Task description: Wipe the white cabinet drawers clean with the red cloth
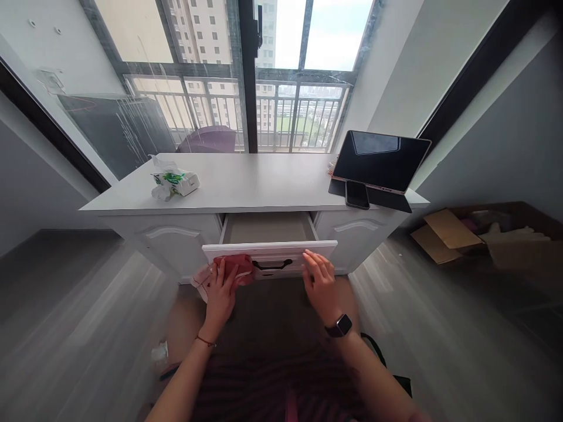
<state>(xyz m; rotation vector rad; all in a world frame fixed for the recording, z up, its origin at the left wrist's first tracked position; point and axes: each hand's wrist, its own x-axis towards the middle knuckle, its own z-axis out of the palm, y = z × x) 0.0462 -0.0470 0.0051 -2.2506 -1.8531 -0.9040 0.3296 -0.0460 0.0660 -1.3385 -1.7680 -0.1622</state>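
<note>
A white drawer [285,248] in the middle of the cabinet is pulled part way out, and the part of its inside that shows is bare. My left hand [221,293] holds a crumpled red and pink cloth [241,268] against the left part of the drawer front, fingers spread over it. Between my hands is the drawer's dark handle [272,265]. My right hand [319,281] wears no cloth and holds nothing; its fingers are extended, with the fingertips at the right part of the drawer front.
On the white cabinet top [264,181] lie a tissue pack [187,183] at left and, at right, a propped tablet [382,161] with a phone [356,194] before it. An open cardboard box [448,231] stands on the floor to the right. Windows rise behind.
</note>
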